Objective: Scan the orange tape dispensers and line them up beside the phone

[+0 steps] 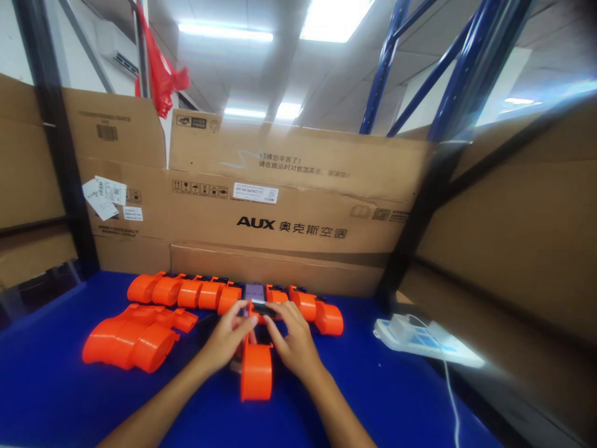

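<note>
Both my hands work on one orange plastic part (256, 371) lying on the blue table (56, 386). My left hand (227, 338) has its fingers curled onto the part's far end. My right hand (290, 339) pinches a small dark piece (263, 308) at that same end. Behind them stands a row of orange parts (186, 291) with a phone (254, 292) propped in the middle. The parts' far ends are hidden by my fingers.
A second heap of orange parts (133, 339) lies to the left. A white power strip with a charger and cable (422, 340) sits at the right. Cardboard sheets (289, 205) wall in the back and right, with dark rack posts at both sides.
</note>
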Available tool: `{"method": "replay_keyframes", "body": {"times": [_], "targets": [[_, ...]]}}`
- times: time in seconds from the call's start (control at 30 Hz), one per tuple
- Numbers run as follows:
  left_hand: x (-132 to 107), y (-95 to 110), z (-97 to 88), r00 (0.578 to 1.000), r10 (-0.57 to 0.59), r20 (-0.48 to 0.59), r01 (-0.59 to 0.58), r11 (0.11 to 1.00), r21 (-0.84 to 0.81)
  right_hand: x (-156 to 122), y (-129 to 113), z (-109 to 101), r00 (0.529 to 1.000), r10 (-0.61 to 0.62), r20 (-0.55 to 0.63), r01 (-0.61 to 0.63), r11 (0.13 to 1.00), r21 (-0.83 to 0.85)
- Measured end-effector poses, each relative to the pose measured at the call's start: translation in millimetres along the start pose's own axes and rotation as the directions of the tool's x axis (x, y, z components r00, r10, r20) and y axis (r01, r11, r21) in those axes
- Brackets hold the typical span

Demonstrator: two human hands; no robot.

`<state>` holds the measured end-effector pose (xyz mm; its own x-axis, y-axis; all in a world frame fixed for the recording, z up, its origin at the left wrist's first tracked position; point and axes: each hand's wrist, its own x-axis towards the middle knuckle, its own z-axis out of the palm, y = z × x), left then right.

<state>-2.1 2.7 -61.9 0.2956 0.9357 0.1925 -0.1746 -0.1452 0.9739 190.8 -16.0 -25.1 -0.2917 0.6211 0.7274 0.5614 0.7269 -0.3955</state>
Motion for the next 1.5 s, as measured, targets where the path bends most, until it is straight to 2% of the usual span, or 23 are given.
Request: {"method": "replay_keyframes", "body": {"times": [0.23, 0.57, 0.63, 0.7, 0.73, 0.8, 0.87, 0.9, 1.0, 1.17, 1.37, 1.5], "targets": [[-1.5, 2.2, 0.3, 0.999, -0.020, 0.036, 0.020, 1.000, -0.016, 0.5, -1.4, -0.7, 1.000, 0.004, -0.021, -0.003, 1.000, 0.024], [-1.6, 5.1, 4.1, 1.000, 0.007, 0.027, -0.006, 0.999, -0.052, -1.3, -9.9, -5.6, 0.994, 0.018, 0.103, -0.030, 0.993, 0.115], [-0.5, 3.2, 3.0, 1.000, 0.012, 0.008, -0.011, 0.997, -0.077, -0.9, -6.8, -8.9, 0.995, 0.055, 0.087, -0.069, 0.983, 0.171], [0.3, 1.1, 1.9, 1.000, 0.005, -0.014, -0.007, 0.991, -0.131, -0.6, 3.1, -14.1, 0.990, 0.139, 0.014, -0.139, 0.971, 0.192], [0.6, 0.2, 1.6, 1.000, -0.001, -0.026, -0.004, 0.987, -0.163, -0.8, 10.2, -17.7, 0.979, 0.200, -0.044, -0.190, 0.967, 0.170], [0.9, -0.4, 1.5, 0.999, -0.006, -0.047, -0.004, 0.977, -0.214, -2.0, 26.4, -26.5, 0.940, 0.327, -0.095, -0.328, 0.945, -0.001], [0.9, 0.5, 1.9, 0.999, 0.001, -0.047, -0.011, 0.977, -0.215, -4.9, 41.8, -36.1, 0.892, 0.449, -0.056, -0.448, 0.860, -0.245], [0.7, 1.2, 2.0, 0.999, 0.006, -0.038, -0.013, 0.980, -0.198, -7.0, 48.1, -40.3, 0.865, 0.501, 0.021, -0.463, 0.814, -0.350], [0.0, 3.3, 1.8, 1.000, 0.007, -0.004, -0.007, 0.990, -0.139, -15.0, 60.4, -47.5, 0.819, 0.558, 0.136, -0.465, 0.782, -0.415], [-2.1, 2.0, 2.2, 1.000, -0.012, 0.003, 0.013, 0.995, -0.097, -23.9, 64.8, -43.8, 0.728, 0.639, 0.248, -0.478, 0.733, -0.484], [-3.6, -1.5, 3.5, 0.999, -0.043, -0.024, 0.041, 0.996, -0.084, -20.5, 55.7, -40.5, 0.678, 0.696, 0.237, -0.473, 0.660, -0.584], [-1.7, -1.8, 2.2, 1.000, -0.023, 0.004, 0.023, 0.996, -0.083, -16.2, 45.5, -39.8, 0.671, 0.710, 0.213, -0.448, 0.618, -0.646]]}}
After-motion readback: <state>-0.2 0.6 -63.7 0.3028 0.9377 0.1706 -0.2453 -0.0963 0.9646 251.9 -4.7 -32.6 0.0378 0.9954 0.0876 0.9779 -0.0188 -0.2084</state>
